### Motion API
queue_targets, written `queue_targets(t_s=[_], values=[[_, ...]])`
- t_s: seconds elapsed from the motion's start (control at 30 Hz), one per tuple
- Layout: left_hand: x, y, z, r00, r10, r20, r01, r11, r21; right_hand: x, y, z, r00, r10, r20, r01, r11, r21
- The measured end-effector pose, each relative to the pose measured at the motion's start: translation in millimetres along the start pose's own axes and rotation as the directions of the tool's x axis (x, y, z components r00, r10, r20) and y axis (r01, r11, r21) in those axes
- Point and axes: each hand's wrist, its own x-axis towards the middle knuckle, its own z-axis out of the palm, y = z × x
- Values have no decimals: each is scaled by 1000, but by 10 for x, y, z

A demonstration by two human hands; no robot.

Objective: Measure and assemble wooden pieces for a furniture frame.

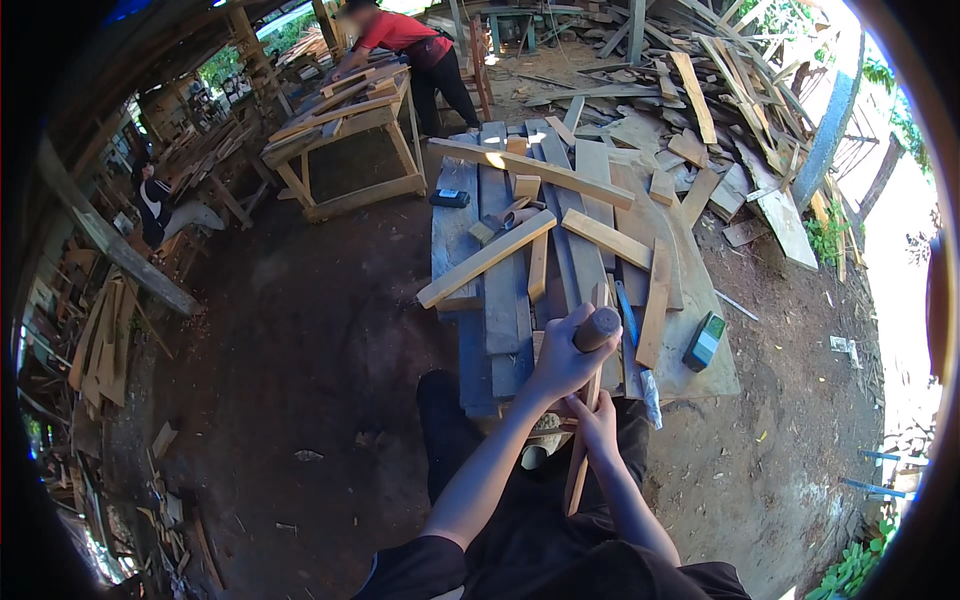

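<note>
My left hand (562, 358) is closed around a thick, dark, round-ended wooden handle (600, 326). Whatever the handle belongs to is hidden behind my fingers. Just below it, my right hand (598, 428) grips a narrow wooden strip (577, 480), which slants from the bench edge down toward my lap. The strip's upper part passes beside the left hand. Right of my hands, a blue saw-like blade (627, 315) lies next to a loose wooden block (655, 305).
Planks cover the low bench (505, 330), with several cut pieces such as a long batten (490, 258) on top. A green-black box (705, 340) sits at its right. Beyond, a person in red (400, 35) bends over a wooden table (345, 130). Scrap timber (700, 100) is heaped behind.
</note>
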Motion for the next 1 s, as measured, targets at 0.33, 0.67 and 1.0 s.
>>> queue_targets(t_s=[0.33,0.67,1.0], values=[[46,-195,76,998,32,-48,-32,999,0,18,10,-58,977,-122,-177,77,968,-239],[197,-370,52,970,122,-209,-114,992,47,458,-2075,-418,771,-625,122,420,355,-835],[262,-341,142,970,66,-233,-65,998,13,384,-3693,258,586,-481,652,440,-486,-755]])
